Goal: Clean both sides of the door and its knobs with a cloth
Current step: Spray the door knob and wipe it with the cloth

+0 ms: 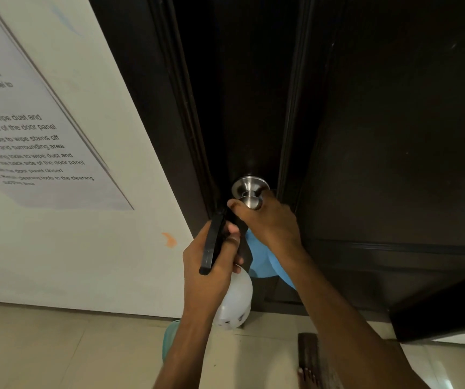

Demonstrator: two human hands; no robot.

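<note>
So over on the left of the frame there's the pale wall (57, 248) with a laminated instruction sheet (29, 130) stuck on it at a slant, text partly blurry, plus a little orange smudge (169, 239) on the paint lower down toward the middle. Bottom left is beige floor tile (57, 346). Moving in toward the center, my left hand (211, 265) has its fingers curled around the neck of a white spray bottle (235, 299), and I've also got a black phone (214, 242) clamped edge-on in that same hand, so it's pretty full. Just right of that, my right hand (265, 220) is wrapped around the brushed steel knob (249, 189), thumb coming round the left side of it, and the blue cloth (265, 262) hangs down below that hand; can't really tell how it's being held. The knob sits mid-frame on the dark door (253, 94), which is nearly black with raised moulding, and the dark frame (147, 94) runs up beside the wall. The right half of the frame is all dark panelling (394, 136). Bottom center-right, a brown mat (310, 355) and my bare toes (307, 374).
</note>
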